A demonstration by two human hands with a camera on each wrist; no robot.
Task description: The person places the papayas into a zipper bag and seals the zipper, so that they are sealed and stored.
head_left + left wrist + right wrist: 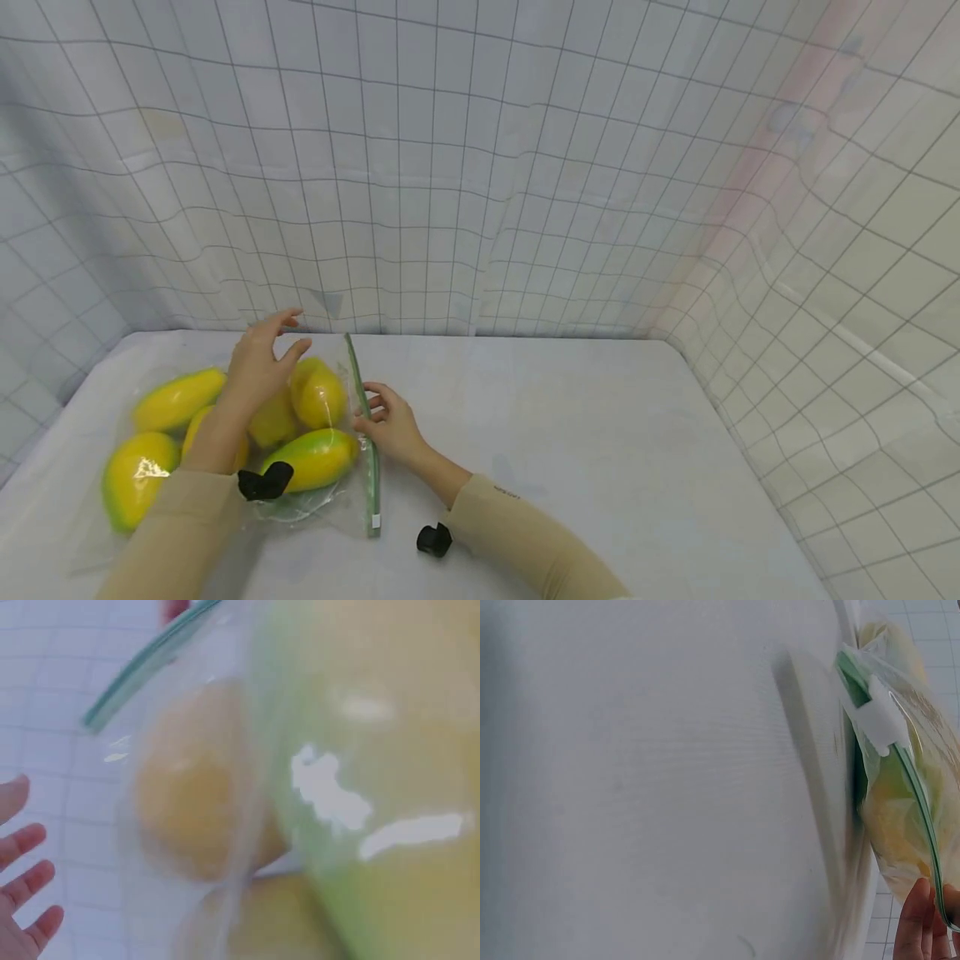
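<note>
A clear zip bag (337, 504) lies on the left of the white table, holding several yellow fruits, some tinged green, among them a mango-like one (311, 460) and a rounder one (318, 396). My right hand (393, 425) pinches the bag's green zip strip (373, 492) near its middle. In the right wrist view, the fingers (913, 922) meet that strip, and a white slider (881, 724) sits toward its other end. Over the bag's far side hovers my left hand (258, 358), fingers spread and holding nothing. My left forearm hides some of the fruits.
The white table (570, 442) stretches to the right of the bag. Gridded white curtains (450, 167) hang behind it and along both sides. Small black devices (266, 482) show at both wrists.
</note>
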